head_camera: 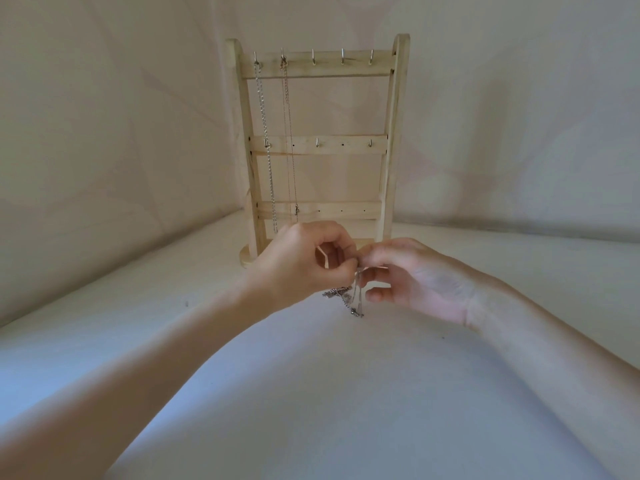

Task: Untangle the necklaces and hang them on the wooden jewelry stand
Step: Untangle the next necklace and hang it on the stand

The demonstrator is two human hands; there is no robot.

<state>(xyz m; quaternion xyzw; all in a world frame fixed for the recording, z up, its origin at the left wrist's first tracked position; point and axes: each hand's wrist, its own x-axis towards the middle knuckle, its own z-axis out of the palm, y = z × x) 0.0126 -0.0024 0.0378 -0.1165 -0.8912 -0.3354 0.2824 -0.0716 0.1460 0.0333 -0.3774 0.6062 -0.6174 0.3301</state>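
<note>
A wooden jewelry stand (394, 133) stands upright at the back of the white surface, with rows of small metal hooks. A thick silver chain (266, 140) hangs from the top left hook and a thin chain (290, 140) from the hook beside it. In front of the stand's base, my left hand (298, 261) and my right hand (415, 275) pinch a tangle of silver necklaces (348, 297) between fingertips. The tangle dangles below my fingers, just above the surface. My hands hide the stand's lower front.
A white cloth-covered surface (311, 393) spreads out below my arms. Pale cloth walls (104, 133) close in behind and on both sides of the stand. Three hooks on the top bar (343, 58) carry nothing.
</note>
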